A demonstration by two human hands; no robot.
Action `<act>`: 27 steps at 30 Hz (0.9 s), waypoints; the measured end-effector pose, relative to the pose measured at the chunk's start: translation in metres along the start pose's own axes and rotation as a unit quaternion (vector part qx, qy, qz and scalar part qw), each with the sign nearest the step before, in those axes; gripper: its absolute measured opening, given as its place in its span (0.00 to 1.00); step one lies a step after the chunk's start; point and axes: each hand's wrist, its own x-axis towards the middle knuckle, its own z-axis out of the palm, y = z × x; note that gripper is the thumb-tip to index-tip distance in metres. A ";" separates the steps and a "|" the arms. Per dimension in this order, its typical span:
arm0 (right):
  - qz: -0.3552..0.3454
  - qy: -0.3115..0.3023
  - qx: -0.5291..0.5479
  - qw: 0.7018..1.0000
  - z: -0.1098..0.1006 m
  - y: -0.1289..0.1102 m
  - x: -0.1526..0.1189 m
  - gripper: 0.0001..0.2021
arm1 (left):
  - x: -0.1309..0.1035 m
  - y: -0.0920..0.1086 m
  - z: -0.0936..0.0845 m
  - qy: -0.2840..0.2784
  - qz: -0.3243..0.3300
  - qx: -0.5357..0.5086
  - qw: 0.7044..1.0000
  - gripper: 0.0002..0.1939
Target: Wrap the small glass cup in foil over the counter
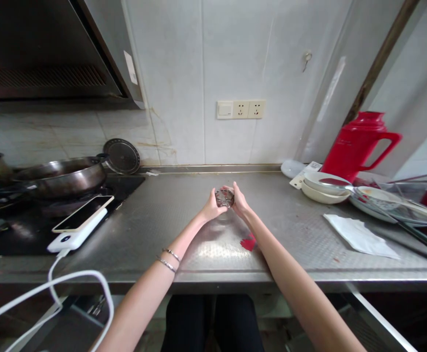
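Observation:
Between both hands, a little above the steel counter point(177, 220), is a small round see-through dish point(224, 197) with a patterned, glassy surface; its exact kind is hard to make out. My left hand point(212, 207) is closed around its left side, thumb in front. On the opposite side, my right hand point(239, 200) grips the edge with its fingers partly hidden behind it. A small red scrap point(248, 242) lies on the counter beside my right forearm.
At left, a steel pan point(63, 177) sits on the black stove, near a phone point(84, 213) and white power bank point(77, 234) with a cable. To the right stand a red thermos point(356, 146), stacked bowls point(325, 195) and a white napkin point(360, 236). Behind is a tiled wall with sockets point(248, 109).

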 end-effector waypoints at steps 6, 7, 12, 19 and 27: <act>0.025 -0.023 -0.004 0.999 -0.002 -0.006 -0.003 0.27 | 0.003 -0.003 -0.005 -0.023 0.031 -0.005 0.999 0.42; 0.028 -0.029 -0.002 0.999 -0.001 -0.006 -0.004 0.27 | 0.004 -0.003 -0.005 -0.021 0.039 -0.006 0.999 0.41; 0.022 -0.029 0.008 0.999 0.005 -0.008 -0.007 0.28 | 0.003 -0.004 -0.003 0.043 0.048 0.005 0.998 0.38; -0.040 -0.003 -0.005 0.999 0.008 -0.001 -0.006 0.26 | 0.001 0.000 0.003 0.137 0.054 0.058 0.987 0.42; -0.038 -0.015 -0.014 0.999 0.002 -0.005 0.001 0.28 | -0.002 0.016 0.000 0.010 0.001 -0.012 1.000 0.51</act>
